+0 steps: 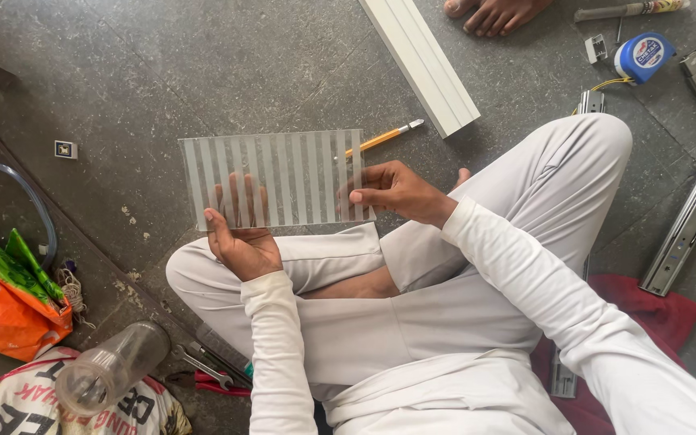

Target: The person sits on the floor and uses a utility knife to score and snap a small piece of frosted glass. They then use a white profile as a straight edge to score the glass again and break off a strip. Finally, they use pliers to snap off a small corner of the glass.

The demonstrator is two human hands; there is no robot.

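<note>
Grey concrete floor (163, 72) is carrying everything, with a person sitting cross-legged on it. Nearest, by the floor's lower left edge, a clear jar (110, 369) and a wrench (203, 364) are lying. Above the knees, both hands are holding a striped glass panel (283, 173), its long axis running left to right. Left hand (243, 238) is gripping the lower left edge, fingers showing behind the glass; right hand (396, 192) is pinching the right edge, wrist bent inward. Beyond, a pencil (382, 138), white rail (420, 60) and tape measure (642, 56) are lying.
</note>
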